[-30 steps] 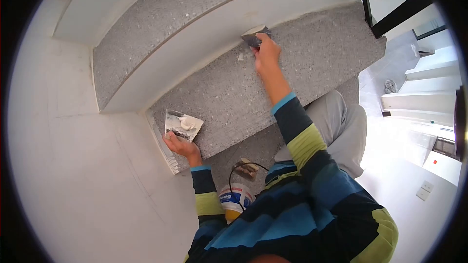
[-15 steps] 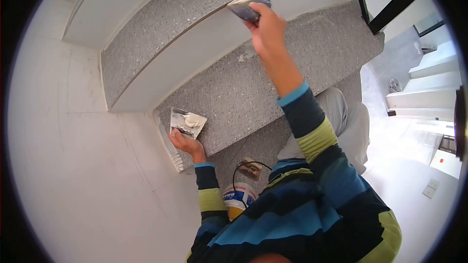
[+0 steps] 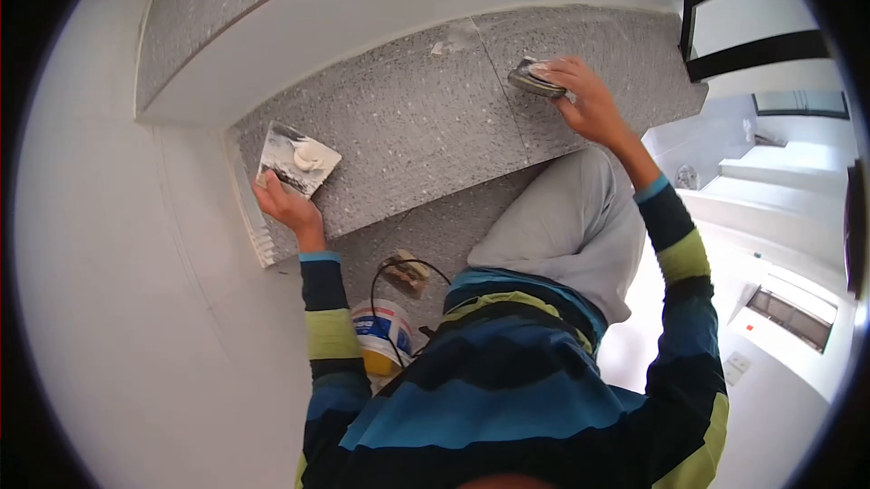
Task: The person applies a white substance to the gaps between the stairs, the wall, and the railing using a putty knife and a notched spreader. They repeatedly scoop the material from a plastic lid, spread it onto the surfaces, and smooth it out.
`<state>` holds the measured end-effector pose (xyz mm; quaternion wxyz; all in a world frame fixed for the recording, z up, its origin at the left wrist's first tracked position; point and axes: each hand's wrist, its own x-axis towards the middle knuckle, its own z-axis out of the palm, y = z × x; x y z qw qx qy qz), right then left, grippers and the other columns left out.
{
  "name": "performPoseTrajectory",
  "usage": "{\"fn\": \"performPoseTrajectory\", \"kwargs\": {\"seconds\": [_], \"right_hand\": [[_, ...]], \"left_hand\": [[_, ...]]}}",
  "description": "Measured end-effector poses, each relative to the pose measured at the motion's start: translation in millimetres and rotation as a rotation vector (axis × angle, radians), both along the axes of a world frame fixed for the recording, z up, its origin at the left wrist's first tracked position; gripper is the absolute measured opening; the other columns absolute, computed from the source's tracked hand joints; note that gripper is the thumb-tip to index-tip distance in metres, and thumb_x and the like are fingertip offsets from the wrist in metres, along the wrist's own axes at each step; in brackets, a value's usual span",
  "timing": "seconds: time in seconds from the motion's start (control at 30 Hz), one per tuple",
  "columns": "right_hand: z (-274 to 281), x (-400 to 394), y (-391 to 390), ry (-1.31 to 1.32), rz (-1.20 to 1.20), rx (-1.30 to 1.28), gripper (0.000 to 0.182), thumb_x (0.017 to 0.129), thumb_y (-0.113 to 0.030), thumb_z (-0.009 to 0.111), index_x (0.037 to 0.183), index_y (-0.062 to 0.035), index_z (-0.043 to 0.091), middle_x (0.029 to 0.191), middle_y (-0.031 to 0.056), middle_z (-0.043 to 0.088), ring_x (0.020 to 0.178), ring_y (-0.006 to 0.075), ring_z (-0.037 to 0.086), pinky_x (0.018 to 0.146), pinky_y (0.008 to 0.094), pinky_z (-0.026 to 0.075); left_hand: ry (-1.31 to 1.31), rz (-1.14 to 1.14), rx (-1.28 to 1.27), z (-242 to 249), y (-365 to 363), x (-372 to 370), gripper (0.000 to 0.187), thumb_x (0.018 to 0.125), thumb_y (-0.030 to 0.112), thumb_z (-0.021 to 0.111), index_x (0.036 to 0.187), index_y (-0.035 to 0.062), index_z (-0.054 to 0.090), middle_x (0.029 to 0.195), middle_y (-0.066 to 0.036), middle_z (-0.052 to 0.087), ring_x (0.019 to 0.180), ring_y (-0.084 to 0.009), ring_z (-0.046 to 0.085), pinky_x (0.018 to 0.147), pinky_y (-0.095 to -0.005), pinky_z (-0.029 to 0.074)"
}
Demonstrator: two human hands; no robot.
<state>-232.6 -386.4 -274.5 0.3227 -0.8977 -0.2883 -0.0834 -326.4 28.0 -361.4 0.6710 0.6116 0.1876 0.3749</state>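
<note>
My left hand (image 3: 286, 206) is closed on the near corner of a square putty board (image 3: 282, 142), held over the left end of the grey speckled stair tread (image 3: 390, 126). A mound of white putty (image 3: 310, 157) sits on the board, with dark smears beside it. Toward the right of the same tread, my right hand (image 3: 589, 101) grips a dark scraper (image 3: 532, 81), thumb below and fingers on top. White residue marks the scraper and the fingertips. The scraper overlaps a thin dark joint line (image 3: 501, 72) across the tread.
Below the tread stand a white and blue bucket (image 3: 385, 321) with a black handle and a stained block-like piece (image 3: 405, 273). A white riser (image 3: 353, 22) rises behind the tread. White wall (image 3: 109, 244) borders the left; a black frame (image 3: 757, 54) stands at the right.
My right hand has come down from the upper step's edge to the lower tread with the scraper. The view has shifted; my left hand still holds the putty board.
</note>
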Motion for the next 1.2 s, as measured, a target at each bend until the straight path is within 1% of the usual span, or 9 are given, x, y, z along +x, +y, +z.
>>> {"fn": "performPoseTrajectory", "kwargs": {"seconds": [0.07, 0.37, 0.47, 0.57, 0.67, 0.83, 0.93, 1.03, 1.2], "right_hand": [[0, 30, -1, -0.085, 0.195, -0.339, 0.043, 0.065, 0.007, 0.056, 0.107, -0.0026, 0.060, 0.115, 0.0115, 0.055, 0.109, 0.0303, 0.048, 0.093, 0.0359, 0.040], [-11, 109, 19, -0.409, 0.518, -0.740, 0.042, 0.065, 0.008, 0.056, 0.104, -0.0067, 0.063, 0.112, 0.0058, 0.057, 0.112, 0.0243, 0.046, 0.094, 0.0318, 0.043], [11, 128, 13, -0.335, 0.624, -0.873, 0.041, 0.066, 0.007, 0.055, 0.104, -0.0068, 0.064, 0.112, 0.0049, 0.056, 0.112, 0.0239, 0.046, 0.095, 0.0314, 0.043], [6, 128, 32, -0.389, 0.642, -0.691, 0.041, 0.066, 0.006, 0.056, 0.105, -0.0061, 0.064, 0.112, 0.0044, 0.056, 0.112, 0.0236, 0.047, 0.095, 0.0313, 0.043], [-14, 124, 21, -0.397, 0.576, -0.679, 0.041, 0.067, 0.006, 0.056, 0.105, -0.0048, 0.063, 0.112, 0.0047, 0.057, 0.110, 0.0238, 0.048, 0.093, 0.0316, 0.044], [10, 129, 22, -0.396, 0.499, -0.773, 0.039, 0.070, 0.004, 0.054, 0.107, -0.0045, 0.061, 0.109, 0.0050, 0.057, 0.109, 0.0233, 0.049, 0.092, 0.0325, 0.045], [-10, 118, 33, -0.383, 0.564, -0.638, 0.034, 0.071, 0.001, 0.053, 0.103, -0.0048, 0.063, 0.106, 0.0046, 0.058, 0.107, 0.0224, 0.050, 0.090, 0.0330, 0.046], [4, 122, 25, -0.348, 0.491, -0.810, 0.026, 0.068, -0.005, 0.059, 0.093, -0.0027, 0.064, 0.101, 0.0061, 0.058, 0.096, 0.0227, 0.053, 0.077, 0.0340, 0.050], [19, 110, 46, -0.246, 0.267, -0.762, 0.026, 0.067, -0.008, 0.060, 0.092, -0.0020, 0.062, 0.098, 0.0078, 0.058, 0.094, 0.0255, 0.053, 0.073, 0.0362, 0.051]], "left_hand": [[-0.005, 0.015, -0.030, 8, -6, 0, 0.024, 0.092, 0.018, 0.042, 0.101, -0.0038, 0.047, 0.095, -0.013, 0.054, 0.088, -0.0183, 0.051, 0.081, -0.0305, 0.041], [0.048, 0.039, 0.036, 4, -1, -1, 0.024, 0.091, 0.018, 0.043, 0.097, -0.0041, 0.051, 0.089, -0.009, 0.054, 0.082, -0.0159, 0.048, 0.076, -0.0287, 0.038], [0.061, 0.026, 0.021, 5, -1, -3, 0.024, 0.091, 0.018, 0.044, 0.098, -0.0040, 0.051, 0.086, -0.007, 0.053, 0.079, -0.0141, 0.047, 0.073, -0.0274, 0.038], [0.020, 0.075, 0.010, 8, -5, 3, 0.022, 0.090, 0.018, 0.045, 0.095, -0.0025, 0.051, 0.082, -0.004, 0.052, 0.075, -0.0119, 0.045, 0.069, -0.0257, 0.038], [0.010, 0.056, -0.027, 4, -2, 0, 0.020, 0.090, 0.017, 0.046, 0.095, -0.0020, 0.051, 0.083, -0.003, 0.052, 0.075, -0.0112, 0.045, 0.068, -0.0252, 0.038], [0.081, 0.068, 0.055, 10, -5, 0, 0.020, 0.090, 0.016, 0.046, 0.096, -0.0024, 0.051, 0.084, -0.004, 0.053, 0.076, -0.0111, 0.047, 0.070, -0.0244, 0.039], [-0.046, 0.025, -0.126, 8, -5, 2, 0.020, 0.090, 0.015, 0.046, 0.097, -0.0022, 0.052, 0.085, -0.004, 0.054, 0.077, -0.0115, 0.048, 0.071, -0.0245, 0.039], [0.039, 0.039, -0.005, 1, 2, -6, 0.020, 0.090, 0.015, 0.046, 0.098, -0.0021, 0.052, 0.086, -0.005, 0.054, 0.078, -0.0121, 0.048, 0.071, -0.0252, 0.039], [-0.003, 0.069, 0.007, 9, -7, 2, 0.022, 0.090, 0.017, 0.045, 0.097, -0.0020, 0.052, 0.086, -0.005, 0.053, 0.078, -0.0119, 0.048, 0.072, -0.0249, 0.038]]}}
